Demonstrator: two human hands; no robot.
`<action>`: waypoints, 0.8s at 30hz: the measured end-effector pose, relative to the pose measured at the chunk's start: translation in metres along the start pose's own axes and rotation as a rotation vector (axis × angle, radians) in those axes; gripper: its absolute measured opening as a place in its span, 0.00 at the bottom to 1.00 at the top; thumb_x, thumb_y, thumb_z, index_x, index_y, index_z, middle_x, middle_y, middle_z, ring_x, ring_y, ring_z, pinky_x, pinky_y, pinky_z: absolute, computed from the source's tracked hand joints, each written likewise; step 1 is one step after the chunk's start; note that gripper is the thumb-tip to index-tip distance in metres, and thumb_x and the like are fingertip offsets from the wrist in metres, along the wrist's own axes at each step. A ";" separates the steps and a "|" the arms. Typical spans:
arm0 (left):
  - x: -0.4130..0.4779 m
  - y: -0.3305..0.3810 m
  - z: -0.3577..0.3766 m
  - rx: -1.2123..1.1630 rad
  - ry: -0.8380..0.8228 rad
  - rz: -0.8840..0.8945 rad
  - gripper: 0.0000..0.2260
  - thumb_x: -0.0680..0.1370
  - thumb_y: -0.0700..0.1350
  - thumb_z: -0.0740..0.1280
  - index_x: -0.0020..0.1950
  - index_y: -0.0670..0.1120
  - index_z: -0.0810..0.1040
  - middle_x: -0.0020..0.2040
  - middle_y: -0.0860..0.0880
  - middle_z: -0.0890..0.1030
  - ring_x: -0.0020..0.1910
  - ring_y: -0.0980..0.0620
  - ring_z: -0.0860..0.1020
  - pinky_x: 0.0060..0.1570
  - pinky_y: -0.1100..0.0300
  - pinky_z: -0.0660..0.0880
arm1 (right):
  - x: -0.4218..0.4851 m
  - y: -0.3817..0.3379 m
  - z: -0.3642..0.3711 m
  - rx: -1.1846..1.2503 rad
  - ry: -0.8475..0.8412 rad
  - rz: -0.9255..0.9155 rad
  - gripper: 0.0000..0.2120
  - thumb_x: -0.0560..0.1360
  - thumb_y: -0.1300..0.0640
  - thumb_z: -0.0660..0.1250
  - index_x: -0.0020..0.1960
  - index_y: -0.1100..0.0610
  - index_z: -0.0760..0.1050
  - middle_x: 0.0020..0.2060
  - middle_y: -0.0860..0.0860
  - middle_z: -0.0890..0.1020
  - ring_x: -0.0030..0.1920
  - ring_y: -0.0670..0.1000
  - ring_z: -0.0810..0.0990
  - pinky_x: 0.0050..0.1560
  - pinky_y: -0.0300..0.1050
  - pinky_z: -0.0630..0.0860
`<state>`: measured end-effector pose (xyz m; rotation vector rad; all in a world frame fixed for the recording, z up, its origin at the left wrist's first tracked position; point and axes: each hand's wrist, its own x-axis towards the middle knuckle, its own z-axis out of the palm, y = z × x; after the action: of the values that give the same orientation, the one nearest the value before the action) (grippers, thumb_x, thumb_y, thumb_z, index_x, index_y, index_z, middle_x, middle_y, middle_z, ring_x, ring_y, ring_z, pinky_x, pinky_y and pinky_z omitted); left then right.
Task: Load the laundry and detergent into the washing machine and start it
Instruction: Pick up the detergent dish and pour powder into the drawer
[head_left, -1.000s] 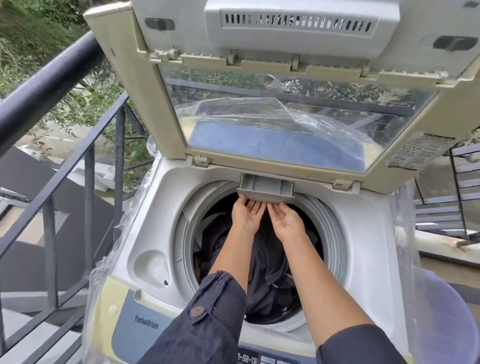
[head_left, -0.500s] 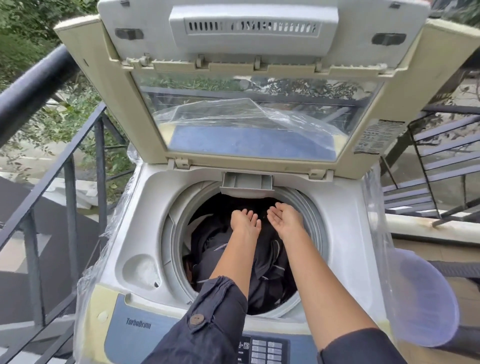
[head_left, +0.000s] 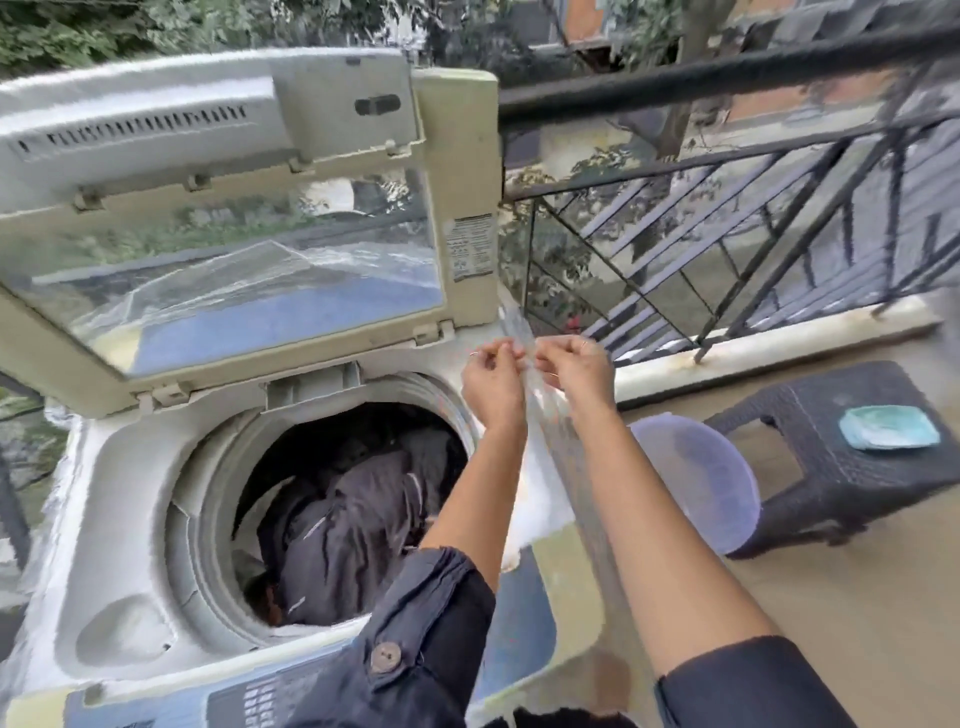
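The top-loading washing machine stands with its lid raised. Dark laundry fills the drum. A grey detergent drawer sits at the drum's back rim. Both hands are up at the machine's right rear corner, fingers curled. My left hand and my right hand pinch the edge of the clear plastic cover that hangs down the washer's right side. The control panel shows at the bottom edge. The frame is blurred by motion.
A translucent purple basin leans beside the washer on the right. A dark plastic stool behind it carries a teal packet. A black metal railing bounds the balcony at the back right.
Both hands have left the drum and risen to the washer's right rear corner, where they now hold the plastic cover. The view has swung to the right, showing the stool and basin.
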<state>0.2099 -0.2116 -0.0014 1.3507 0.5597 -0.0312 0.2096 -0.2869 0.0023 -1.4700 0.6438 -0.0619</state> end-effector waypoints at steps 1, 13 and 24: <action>-0.009 -0.002 0.016 0.082 -0.009 0.053 0.05 0.75 0.42 0.66 0.41 0.49 0.80 0.36 0.52 0.81 0.36 0.53 0.78 0.42 0.61 0.74 | 0.004 -0.002 -0.019 -0.020 0.027 -0.019 0.10 0.73 0.61 0.68 0.34 0.53 0.76 0.31 0.50 0.79 0.32 0.47 0.77 0.39 0.41 0.75; -0.113 -0.100 0.242 0.293 -0.091 0.054 0.10 0.75 0.51 0.67 0.42 0.45 0.81 0.44 0.48 0.85 0.46 0.49 0.81 0.41 0.61 0.69 | 0.090 0.019 -0.284 -0.083 0.224 0.021 0.12 0.71 0.58 0.67 0.29 0.52 0.76 0.29 0.47 0.81 0.36 0.50 0.81 0.50 0.51 0.77; -0.161 -0.192 0.417 0.425 -0.193 -0.035 0.11 0.74 0.49 0.67 0.49 0.44 0.82 0.46 0.44 0.85 0.51 0.44 0.81 0.53 0.57 0.74 | 0.154 0.024 -0.466 -0.208 0.348 0.005 0.07 0.72 0.61 0.67 0.48 0.60 0.83 0.44 0.57 0.85 0.46 0.53 0.82 0.53 0.48 0.77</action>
<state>0.1567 -0.6906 -0.0668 1.7283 0.4255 -0.3209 0.1254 -0.7668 -0.0605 -1.6751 0.9583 -0.2572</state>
